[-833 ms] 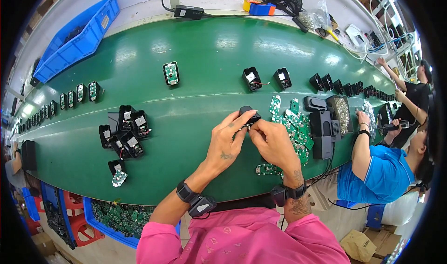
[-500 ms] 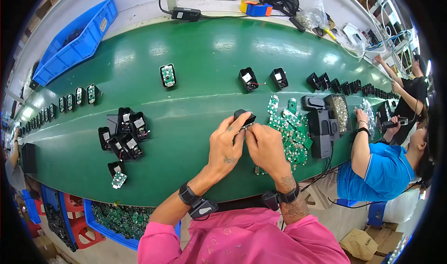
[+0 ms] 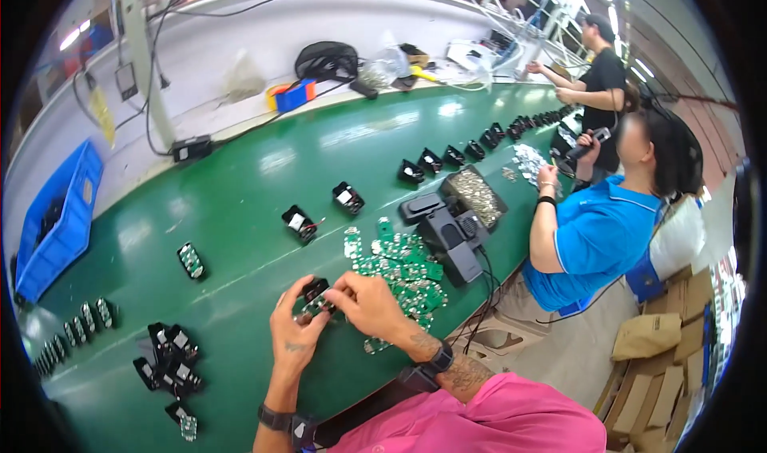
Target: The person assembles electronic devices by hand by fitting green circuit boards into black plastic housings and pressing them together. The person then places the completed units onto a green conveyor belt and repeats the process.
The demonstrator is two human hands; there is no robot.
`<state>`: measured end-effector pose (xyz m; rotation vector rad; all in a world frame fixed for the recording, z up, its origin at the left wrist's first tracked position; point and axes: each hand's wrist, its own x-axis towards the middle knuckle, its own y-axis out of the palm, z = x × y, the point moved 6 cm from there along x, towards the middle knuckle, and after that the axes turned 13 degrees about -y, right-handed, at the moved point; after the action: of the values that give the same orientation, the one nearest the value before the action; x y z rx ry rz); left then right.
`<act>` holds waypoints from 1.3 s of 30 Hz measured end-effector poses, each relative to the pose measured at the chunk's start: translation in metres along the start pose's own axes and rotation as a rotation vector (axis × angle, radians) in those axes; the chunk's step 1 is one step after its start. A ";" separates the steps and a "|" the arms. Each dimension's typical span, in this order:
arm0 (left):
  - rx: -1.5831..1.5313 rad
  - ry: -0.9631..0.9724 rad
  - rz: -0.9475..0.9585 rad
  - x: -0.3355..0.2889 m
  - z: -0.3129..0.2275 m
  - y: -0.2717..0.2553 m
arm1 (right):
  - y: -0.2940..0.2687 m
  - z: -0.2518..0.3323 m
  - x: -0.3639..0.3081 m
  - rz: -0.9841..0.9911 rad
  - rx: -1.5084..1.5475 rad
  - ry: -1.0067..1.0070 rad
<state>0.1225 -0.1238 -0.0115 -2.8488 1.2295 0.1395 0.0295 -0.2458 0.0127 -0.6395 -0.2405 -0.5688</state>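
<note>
My left hand [image 3: 292, 331] is closed around a small black plastic housing [image 3: 317, 284], with the thumb and fingers on its sides. My right hand [image 3: 369, 303] pinches at the near edge of the same housing, where part of a circuit board shows between the fingers. Most of that board is hidden. Just beyond my right hand lies a loose pile of green circuit boards [image 3: 411, 271]. Two black housings, one with a red wire [image 3: 300, 224] and another [image 3: 347, 198], stand open side up farther off on the green table [image 3: 240, 293].
A cluster of black housings [image 3: 169, 357] sits at left, and a housing with a board [image 3: 191, 260] stands alone. Beyond the pile are a black device [image 3: 447, 241] and a tray of small metal parts [image 3: 477, 197]. A co-worker in blue [image 3: 595, 241] sits at right.
My view has swung to the right, so the table appears tilted. Both hands keep hold of the black housing, which has turned so that its open side shows more.
</note>
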 end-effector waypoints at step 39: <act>-0.203 -0.039 0.115 -0.009 -0.011 0.006 | -0.014 0.032 0.002 0.025 -0.177 0.002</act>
<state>0.1122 -0.1220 0.0000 -2.9247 1.4495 0.3409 0.0222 -0.2358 0.0456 -0.8122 -0.1813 -0.5708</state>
